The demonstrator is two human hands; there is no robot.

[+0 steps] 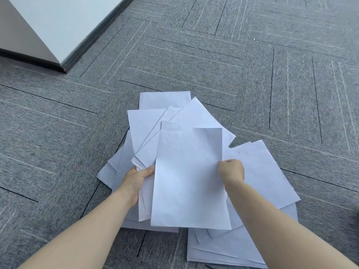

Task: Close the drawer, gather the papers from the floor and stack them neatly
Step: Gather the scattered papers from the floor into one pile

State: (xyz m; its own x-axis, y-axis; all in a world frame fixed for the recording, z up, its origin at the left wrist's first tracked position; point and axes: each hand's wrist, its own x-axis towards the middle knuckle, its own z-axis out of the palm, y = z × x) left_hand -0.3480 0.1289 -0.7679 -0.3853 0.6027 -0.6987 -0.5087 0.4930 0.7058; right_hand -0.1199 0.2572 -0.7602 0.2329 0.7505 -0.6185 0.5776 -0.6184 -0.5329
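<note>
Two bare forearms reach in from the near edge over a grey carpet floor (194, 61), where a loose stack of white sheets (223, 247) lies nearest, at near right. The left hand (136, 181) grips a fanned bundle of papers (147, 131) with its fingers (148, 170) closed on the bundle's near left edge, while the right hand (231, 169) pinches the right edge of a top sheet (188, 181) held flat over the bundle. More papers lie scattered under and beside the hands, and at far left stands a pale cabinet corner (58, 26) with a dark base.
</note>
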